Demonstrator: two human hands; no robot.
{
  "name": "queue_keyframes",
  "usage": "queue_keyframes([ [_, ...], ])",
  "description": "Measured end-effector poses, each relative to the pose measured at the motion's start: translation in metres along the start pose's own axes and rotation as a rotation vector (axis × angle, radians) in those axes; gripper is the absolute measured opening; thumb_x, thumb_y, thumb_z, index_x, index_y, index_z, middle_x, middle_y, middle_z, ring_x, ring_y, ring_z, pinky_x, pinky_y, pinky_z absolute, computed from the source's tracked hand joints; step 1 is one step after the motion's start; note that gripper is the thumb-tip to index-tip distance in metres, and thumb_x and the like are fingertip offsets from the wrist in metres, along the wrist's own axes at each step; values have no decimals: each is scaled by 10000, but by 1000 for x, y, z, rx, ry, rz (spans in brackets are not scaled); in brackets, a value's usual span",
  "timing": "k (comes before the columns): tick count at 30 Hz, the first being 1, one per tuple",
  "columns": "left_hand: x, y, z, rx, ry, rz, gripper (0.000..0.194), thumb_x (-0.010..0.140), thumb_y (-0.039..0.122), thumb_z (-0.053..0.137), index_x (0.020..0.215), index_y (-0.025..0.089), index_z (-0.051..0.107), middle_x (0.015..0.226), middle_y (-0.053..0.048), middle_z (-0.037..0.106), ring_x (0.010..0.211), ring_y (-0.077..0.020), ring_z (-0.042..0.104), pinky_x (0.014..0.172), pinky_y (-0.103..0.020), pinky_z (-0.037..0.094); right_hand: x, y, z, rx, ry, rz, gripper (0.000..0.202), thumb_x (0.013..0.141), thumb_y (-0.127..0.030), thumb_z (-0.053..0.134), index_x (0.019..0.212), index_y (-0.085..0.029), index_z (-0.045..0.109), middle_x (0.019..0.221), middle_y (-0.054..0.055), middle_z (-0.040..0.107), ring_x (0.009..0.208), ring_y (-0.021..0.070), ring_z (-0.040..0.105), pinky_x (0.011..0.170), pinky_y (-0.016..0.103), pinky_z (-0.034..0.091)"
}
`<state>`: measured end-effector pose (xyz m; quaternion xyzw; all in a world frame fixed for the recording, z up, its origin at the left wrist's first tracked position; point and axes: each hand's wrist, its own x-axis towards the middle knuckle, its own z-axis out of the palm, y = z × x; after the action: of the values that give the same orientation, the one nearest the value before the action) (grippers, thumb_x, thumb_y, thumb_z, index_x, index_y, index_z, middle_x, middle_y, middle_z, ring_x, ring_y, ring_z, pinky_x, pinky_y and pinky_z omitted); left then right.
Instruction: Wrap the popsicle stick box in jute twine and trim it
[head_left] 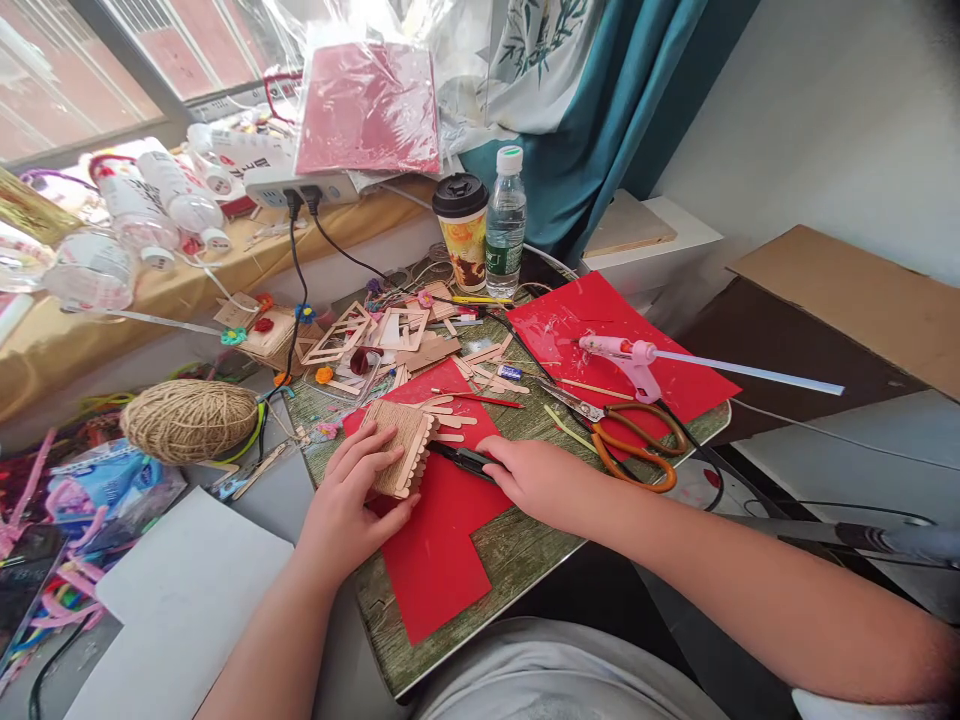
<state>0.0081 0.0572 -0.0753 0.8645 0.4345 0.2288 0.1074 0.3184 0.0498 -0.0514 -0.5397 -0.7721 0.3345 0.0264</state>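
My left hand (360, 490) is closed around a small box (397, 440) wrapped in twine, with a scalloped edge of wooden craft sticks along its right side. My right hand (529, 475) grips a black utility knife (469, 462), whose front end points left at that edge. Whether the knife touches the sticks I cannot tell. Beneath both lies red card (442, 570) with a notched corner. Rounded craft sticks (450, 420) and a red pencil (480, 398) rest on the card just beyond the box.
Scissors (634, 440) with orange handles lie right of my right hand. A pink glue gun (622, 355) sits on another red sheet (570, 310). A lidded paper cup (461, 235) and a water bottle (506, 225) stand behind. A twine ball (189, 420) is at left, near cables and loose sticks.
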Motion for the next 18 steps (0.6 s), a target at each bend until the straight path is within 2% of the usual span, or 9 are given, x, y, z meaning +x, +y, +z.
queue_keyframes([
  [2, -1, -1, 0, 5, -3, -5, 529, 889, 315, 799, 1370, 269, 585, 1536, -128, 613, 1527, -369, 479, 1228, -633, 442, 0, 2, 2, 55, 10, -24, 336, 1099, -282, 489, 1401, -250, 631, 1093, 77, 818, 944, 243, 761, 721, 287, 421],
  [7, -2, -3, -1, -3, -3, -10, 531, 887, 320, 806, 1370, 279, 590, 1538, -117, 615, 1544, -363, 462, 1240, -624, 434, -3, 6, 4, 104, 46, -22, 405, 1096, -294, 491, 1475, -261, 628, 1227, 100, 812, 1060, 266, 770, 861, 315, 502],
  [12, -1, -3, -3, 8, -24, 3, 558, 891, 352, 823, 1385, 276, 572, 1552, -127, 601, 1549, -370, 453, 1231, -636, 441, 5, 7, 9, 139, 39, -139, 545, 1072, -339, 524, 1617, -325, 505, 1473, 69, 711, 1263, 303, 720, 1033, 400, 535],
  [15, -1, -5, -4, 25, -35, 23, 553, 917, 335, 805, 1405, 279, 552, 1554, -131, 598, 1552, -365, 449, 1234, -640, 438, 11, 7, 13, 120, 37, -164, 516, 1080, -336, 502, 1594, -304, 546, 1488, 73, 699, 1291, 302, 706, 1074, 412, 527],
  [18, -1, -8, -3, 33, -48, 40, 568, 924, 319, 801, 1427, 290, 540, 1559, -131, 593, 1556, -366, 446, 1232, -641, 443, 13, 5, 13, 57, 37, -147, 504, 1096, -323, 471, 1592, -287, 550, 1410, 96, 748, 1205, 294, 741, 1000, 395, 546],
])
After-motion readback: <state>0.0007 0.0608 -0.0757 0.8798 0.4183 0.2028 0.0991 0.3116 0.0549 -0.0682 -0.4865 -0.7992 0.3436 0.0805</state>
